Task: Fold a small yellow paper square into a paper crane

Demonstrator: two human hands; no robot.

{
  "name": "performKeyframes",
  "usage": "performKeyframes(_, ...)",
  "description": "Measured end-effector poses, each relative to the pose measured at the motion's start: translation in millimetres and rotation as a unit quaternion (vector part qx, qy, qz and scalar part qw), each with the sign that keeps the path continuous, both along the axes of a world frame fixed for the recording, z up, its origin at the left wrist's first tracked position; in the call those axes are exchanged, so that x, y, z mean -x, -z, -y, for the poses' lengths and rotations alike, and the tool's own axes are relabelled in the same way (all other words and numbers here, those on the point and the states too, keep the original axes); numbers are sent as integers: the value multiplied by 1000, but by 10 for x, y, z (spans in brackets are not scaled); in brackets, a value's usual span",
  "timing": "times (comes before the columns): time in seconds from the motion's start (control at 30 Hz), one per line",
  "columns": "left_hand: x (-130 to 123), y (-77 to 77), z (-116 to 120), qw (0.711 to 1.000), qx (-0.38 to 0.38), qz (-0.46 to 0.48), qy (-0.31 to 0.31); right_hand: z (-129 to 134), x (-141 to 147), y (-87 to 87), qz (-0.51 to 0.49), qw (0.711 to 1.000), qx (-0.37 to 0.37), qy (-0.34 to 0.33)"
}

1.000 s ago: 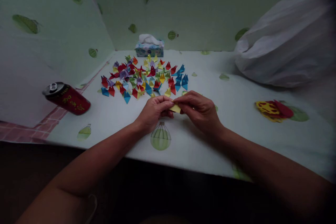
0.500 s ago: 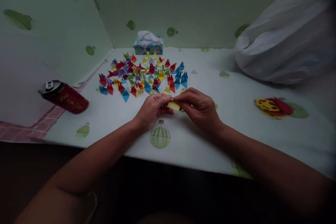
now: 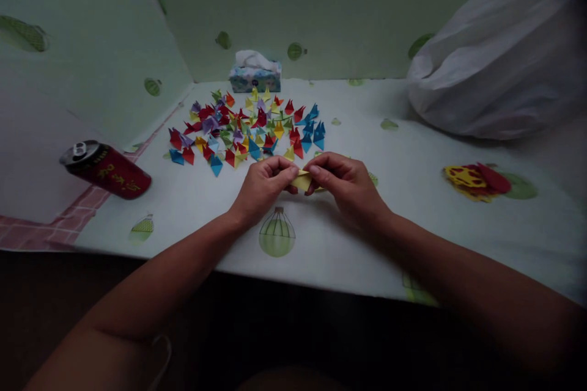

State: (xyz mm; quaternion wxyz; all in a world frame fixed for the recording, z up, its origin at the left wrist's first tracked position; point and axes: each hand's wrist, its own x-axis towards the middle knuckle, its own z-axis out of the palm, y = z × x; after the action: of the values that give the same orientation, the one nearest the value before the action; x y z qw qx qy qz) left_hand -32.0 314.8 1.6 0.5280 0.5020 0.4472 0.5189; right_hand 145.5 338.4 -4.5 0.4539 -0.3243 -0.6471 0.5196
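A small folded piece of yellow paper (image 3: pixel 301 181) is held between my two hands above the table. My left hand (image 3: pixel 266 186) pinches its left side between thumb and fingers. On the other side, my right hand (image 3: pixel 348 183) grips its right end in a pinch, the thumb on top. The fingertips under the paper are partly hidden. Just beyond my hands lies a spread of many folded paper cranes (image 3: pixel 238 125) in red, blue, yellow, green, purple and orange.
A red drink can (image 3: pixel 110 170) stands at the left. Behind the cranes is a tissue box (image 3: pixel 255 79). A large white plastic bag (image 3: pixel 495 67) fills the back right, with a red and yellow cut-out item (image 3: pixel 477 181) in front. The table's edge (image 3: pixel 293 281) runs close to me.
Both hands still hold the yellow paper, but its visible part now looks more triangular. My right thumb has come over the top. The view has shifted slightly.
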Motion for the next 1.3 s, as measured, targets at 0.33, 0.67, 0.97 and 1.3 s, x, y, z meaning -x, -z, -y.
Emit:
performKeyframes(0.33,0,-20,1,999,-19,-41,4,-31,7,20,-14,999,44,-19)
performKeyframes(0.67,20,54,-48,999,27,14,27,-49,0,19,6,1000,23,-12)
performKeyframes(0.97,15,53,-58,999,29,-7,20,-44,5,-3,20,1000,10,-1)
performKeyframes(1.3,25,35,-62,998,15,-49,22,-56,0,0,40,999,-18,8)
